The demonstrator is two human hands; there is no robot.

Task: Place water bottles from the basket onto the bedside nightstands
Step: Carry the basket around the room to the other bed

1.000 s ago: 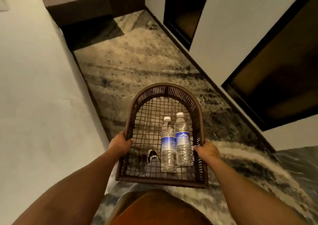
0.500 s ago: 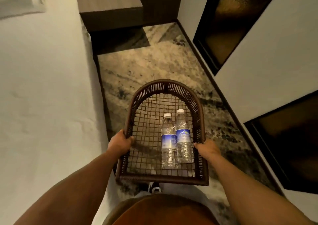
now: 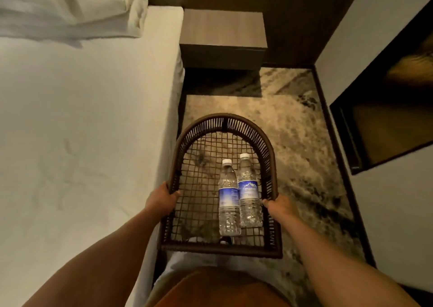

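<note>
A dark brown wicker basket (image 3: pixel 223 122) with an arched far rim hangs level in front of me. My left hand (image 3: pixel 161 198) grips its left rim and my right hand (image 3: pixel 280 207) grips its right rim. Two clear water bottles lie side by side on the mesh floor, caps pointing away: the left bottle (image 3: pixel 228 196) and the right bottle (image 3: pixel 248 189), both with blue labels. A brown wooden nightstand (image 3: pixel 222 28) stands ahead, beside the bed, its top bare.
The white bed (image 3: pixel 82 130) runs along my left, with a folded duvet and pillow (image 3: pixel 70 6) at its head. A patterned carpet (image 3: pixel 293 123) covers the narrow aisle. A white wall with a dark framed panel (image 3: pixel 386 109) closes in on the right.
I have walked forward along the aisle; the nightstand and the pillow end of the bed have come closer. The basket and both bottles keep their place in my hands.
</note>
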